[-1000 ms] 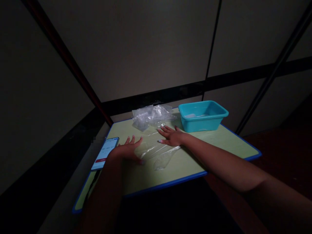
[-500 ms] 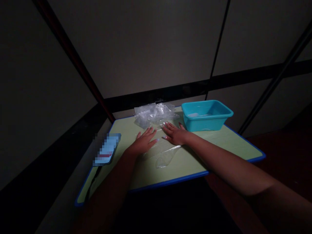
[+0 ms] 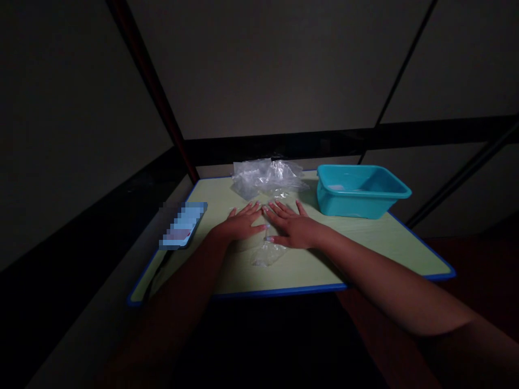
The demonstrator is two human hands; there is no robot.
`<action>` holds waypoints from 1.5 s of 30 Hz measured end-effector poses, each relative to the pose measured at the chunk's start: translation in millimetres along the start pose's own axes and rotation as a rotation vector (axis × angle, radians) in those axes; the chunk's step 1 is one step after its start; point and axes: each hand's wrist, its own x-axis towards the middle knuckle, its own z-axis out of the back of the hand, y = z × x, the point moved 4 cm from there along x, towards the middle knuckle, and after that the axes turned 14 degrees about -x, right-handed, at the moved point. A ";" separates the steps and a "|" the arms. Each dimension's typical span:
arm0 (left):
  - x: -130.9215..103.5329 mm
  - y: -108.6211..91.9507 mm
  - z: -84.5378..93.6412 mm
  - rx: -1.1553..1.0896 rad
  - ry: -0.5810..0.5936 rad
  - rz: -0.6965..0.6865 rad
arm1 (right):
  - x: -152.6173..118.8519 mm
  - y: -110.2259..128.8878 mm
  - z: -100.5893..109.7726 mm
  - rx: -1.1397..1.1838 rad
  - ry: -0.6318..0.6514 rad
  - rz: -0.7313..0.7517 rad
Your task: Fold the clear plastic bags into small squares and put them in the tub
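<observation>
Two hands palm down on the table (image 3: 377, 240), angled toward each other. Left hand (image 3: 243, 224): fingers spread, nothing pinched. Right hand (image 3: 298, 231): fingers spread too, nothing gripped; its index tip lies just beside the left fingertips, the two thumbs near one another.

Clear plastic film (image 3: 268, 256) lies under and between them, its near end showing wrinkled on the table this side of the thumbs. From here I cannot tell whether it is a bag or a single sheet, nor how hard the palms press.

I read the step as flattening the film. To do it well, I would anchor with one palm and draw the other outward from the middle, slow and low, so creases and air run off to an edge. Light pressure suits it; thin film like this probably clings and drags if pushed. The wrinkled near end wants its own pass, toward the body.

Watch the far side: a crumpled plastic pile (image 3: 267, 177) sits just beyond the fingertips, easily caught. Turquoise basin (image 3: 357, 206) stands to the right, near that forearm, so elbow out with care. Phone (image 3: 184, 226) lies at the left edge, clear of the left hand.
</observation>
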 end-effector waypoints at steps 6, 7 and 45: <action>2.7 1.7 -2.0 0.005 -0.010 0.008 | -0.8 18.0 2.8 -0.010 -0.055 0.108; 3.7 2.4 -2.7 0.007 -0.008 0.011 | -0.8 21.2 3.3 -0.005 -0.059 0.125; -0.7 -3.3 31.0 -0.916 -0.402 -0.087 | 5.8 8.7 18.8 0.508 -0.358 0.322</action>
